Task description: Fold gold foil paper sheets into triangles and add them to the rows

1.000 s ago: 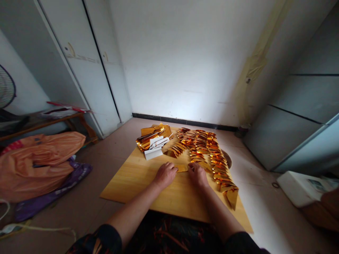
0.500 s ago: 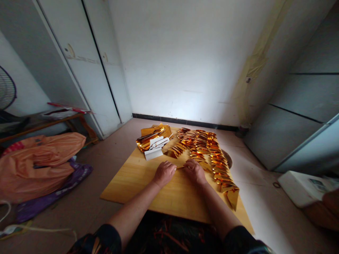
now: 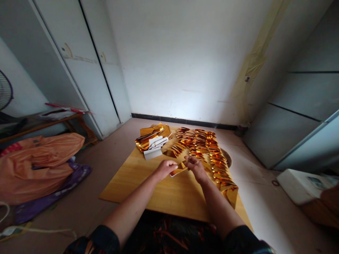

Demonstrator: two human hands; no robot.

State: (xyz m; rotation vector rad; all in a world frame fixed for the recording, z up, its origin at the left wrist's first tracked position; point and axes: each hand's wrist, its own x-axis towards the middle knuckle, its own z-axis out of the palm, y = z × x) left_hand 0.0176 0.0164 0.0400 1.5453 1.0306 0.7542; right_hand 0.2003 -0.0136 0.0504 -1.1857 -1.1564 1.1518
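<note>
Between my hands is a small piece of gold foil paper (image 3: 180, 168), partly folded, with a pale edge underneath. My left hand (image 3: 166, 169) pinches its left side between thumb and fingers. At its right end, the thumb and fingers of my right hand (image 3: 195, 167) are closed on it. Rows of folded gold foil pieces (image 3: 219, 165) overlap on the right part of the wooden board (image 3: 137, 180). Loose gold foil sheets (image 3: 144, 140) lie at the board's back left, with white-backed folded papers (image 3: 153, 153) in front of them.
Orange cloth or bag (image 3: 45, 155) and a purple bag (image 3: 58, 188) lie on the floor at left, near a wooden bench (image 3: 88, 130). A white box (image 3: 298, 187) stands at right. Grey cabinets (image 3: 97, 81) rise at left, before a white wall.
My hands have lifted and turned the gold piece, which was a thin strip between them and now shows its folded faces. The fingers of my right hand have shifted upward.
</note>
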